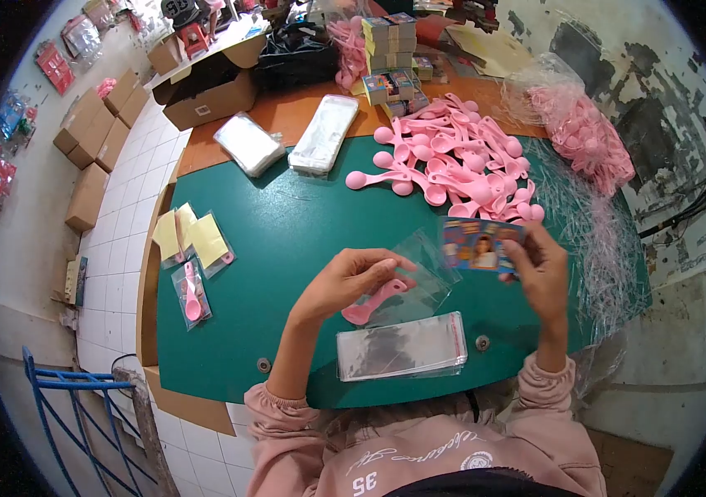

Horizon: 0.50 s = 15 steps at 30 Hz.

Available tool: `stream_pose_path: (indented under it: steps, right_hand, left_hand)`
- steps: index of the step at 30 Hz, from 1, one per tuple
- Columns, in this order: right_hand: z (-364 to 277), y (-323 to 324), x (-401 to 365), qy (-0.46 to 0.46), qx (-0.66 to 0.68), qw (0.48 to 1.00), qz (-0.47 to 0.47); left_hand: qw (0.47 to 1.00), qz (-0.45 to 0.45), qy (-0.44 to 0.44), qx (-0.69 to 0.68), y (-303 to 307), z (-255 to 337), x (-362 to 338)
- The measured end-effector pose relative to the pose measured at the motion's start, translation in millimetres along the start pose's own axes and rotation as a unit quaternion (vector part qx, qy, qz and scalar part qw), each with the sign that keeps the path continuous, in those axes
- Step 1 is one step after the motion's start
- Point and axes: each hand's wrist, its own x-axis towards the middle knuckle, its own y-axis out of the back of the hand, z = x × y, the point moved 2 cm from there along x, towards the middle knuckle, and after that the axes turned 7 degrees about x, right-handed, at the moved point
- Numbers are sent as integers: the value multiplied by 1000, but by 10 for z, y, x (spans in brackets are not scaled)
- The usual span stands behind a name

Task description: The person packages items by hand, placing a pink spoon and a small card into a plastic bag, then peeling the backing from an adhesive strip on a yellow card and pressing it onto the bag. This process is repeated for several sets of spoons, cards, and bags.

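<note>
1. Pink sweatshirt [535,439] is nearest, with "35" printed on the chest and seen upside down.
2. Thumb and fingers of the left hand [344,282] pinch one thin clear bag [429,267] together with one pink spoon [373,301] of smooth plastic, low over the green mat [286,240].
3. Fingers of the right hand [539,269] pinch one colourful card pack [479,245]; its writing is too small to read.
4. Just below the hands lies one flat stack of empty bags [401,346].
5. Farther away is a pile of spoons [460,161]; three filled bags [191,290] lie at the left.

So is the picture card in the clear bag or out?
Out: right hand holds the card beside the bag, which the left hand holds.
</note>
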Motion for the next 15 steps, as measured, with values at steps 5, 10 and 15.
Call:
stream_pose_path:
  steps: [5, 10, 15]
  right_hand:
    - [-140, -327, 187, 18, -94, 975, -200]
    - [-44, -418, 346, 73, -141, 944, -289]
    - [101, -439, 492, 0, 10, 991, -136]
  left_hand:
    - [999, 23, 13, 46, 58, -70, 8]
    - [996, 5, -3, 88, 54, -233, 114]
    - [995, 80, 14, 54, 178, -248, 88]
